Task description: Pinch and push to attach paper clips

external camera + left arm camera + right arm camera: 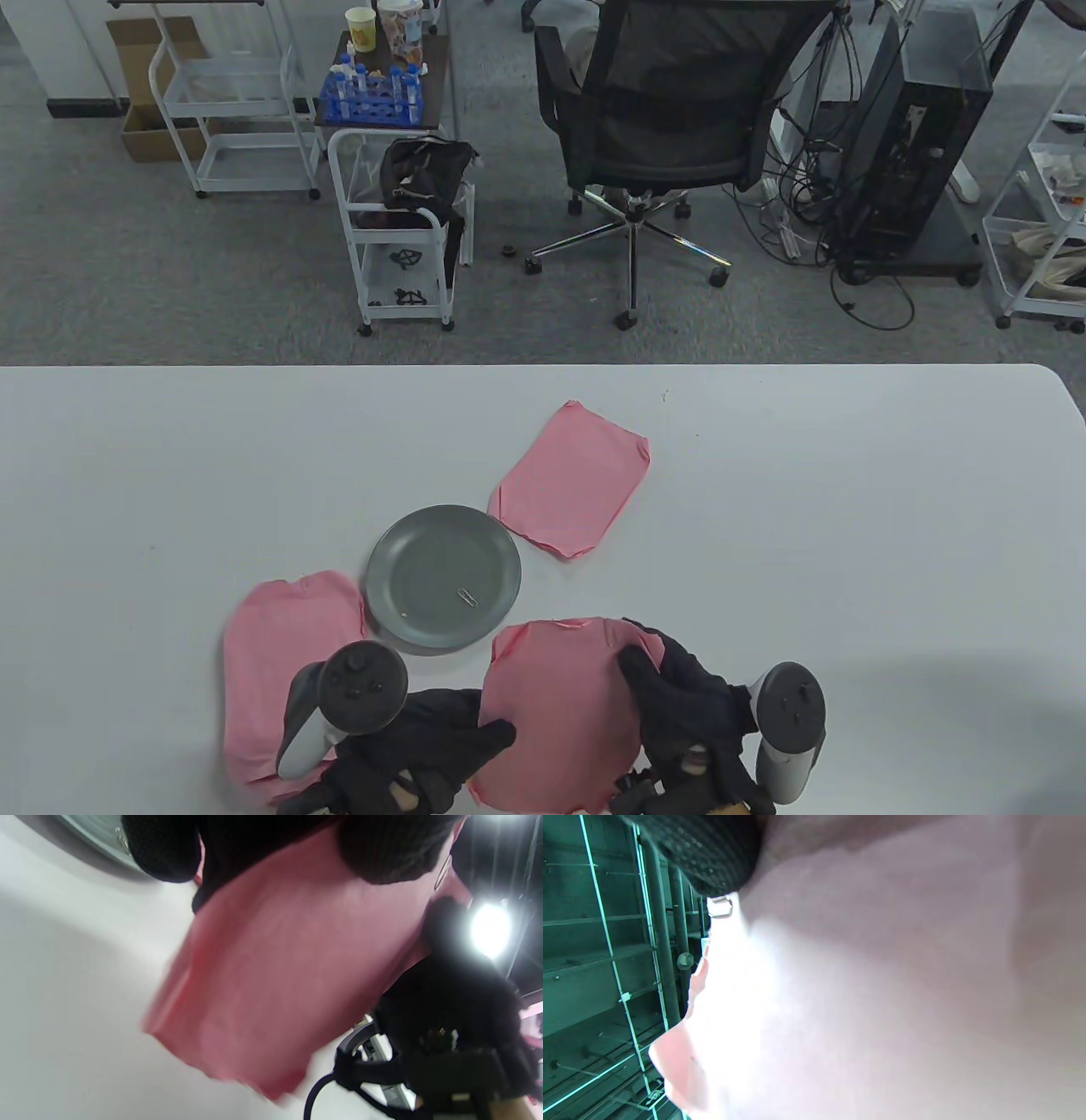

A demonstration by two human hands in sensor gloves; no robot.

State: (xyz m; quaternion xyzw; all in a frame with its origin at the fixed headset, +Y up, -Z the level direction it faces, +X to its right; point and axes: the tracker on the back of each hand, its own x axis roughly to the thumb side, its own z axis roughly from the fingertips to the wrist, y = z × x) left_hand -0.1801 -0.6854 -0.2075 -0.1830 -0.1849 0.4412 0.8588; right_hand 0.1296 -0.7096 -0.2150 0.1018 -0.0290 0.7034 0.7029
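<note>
Both hands hold a pink stack of paper [556, 713] lifted off the table near the front edge. My left hand [441, 751] grips its left edge, thumb on top. My right hand [674, 692] pinches its far right edge. A silver paper clip [443, 870] sits on that edge beside my right fingertips; it also shows in the right wrist view [719, 907], just below a fingertip [704, 853]. The grey plate [424, 552] holds one loose paper clip [467, 597].
A second pink stack [284, 662] lies at the left, partly under my left hand. A third pink stack [570, 480] lies beyond the plate. The white table [848, 526] ends at a far edge, with an office chair [670, 127] and carts behind it.
</note>
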